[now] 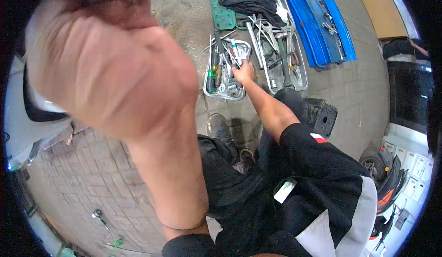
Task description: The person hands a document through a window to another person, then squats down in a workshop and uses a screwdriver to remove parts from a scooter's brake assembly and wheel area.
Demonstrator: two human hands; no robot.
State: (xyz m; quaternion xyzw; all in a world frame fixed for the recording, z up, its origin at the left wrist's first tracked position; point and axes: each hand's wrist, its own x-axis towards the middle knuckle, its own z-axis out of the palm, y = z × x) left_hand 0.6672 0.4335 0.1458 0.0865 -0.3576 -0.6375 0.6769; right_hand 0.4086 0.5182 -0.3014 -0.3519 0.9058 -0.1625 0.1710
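My left hand (115, 68) is raised very close in front of me, filling the upper left. Its palm side and wrist are blurred, and the fingers run into shadow at the top edge, so their pose is unclear. Down among the metal tools in a silvery tray (206, 92), my right hand (244, 71) has its fingers bent together; what they grip is too small to make out. Beside it in this tray lie a green-and-black screwdriver (211, 80), sockets (232, 89) and other hand tools.
A second metal tray (304, 80) holds wrenches and pliers, with a black cloth (253, 4) at its far end. Farther right stands an open blue toolbox (317, 31). A green case (222, 15) lies behind. A ratchet-like tool (97, 214) rests on the paving at lower left.
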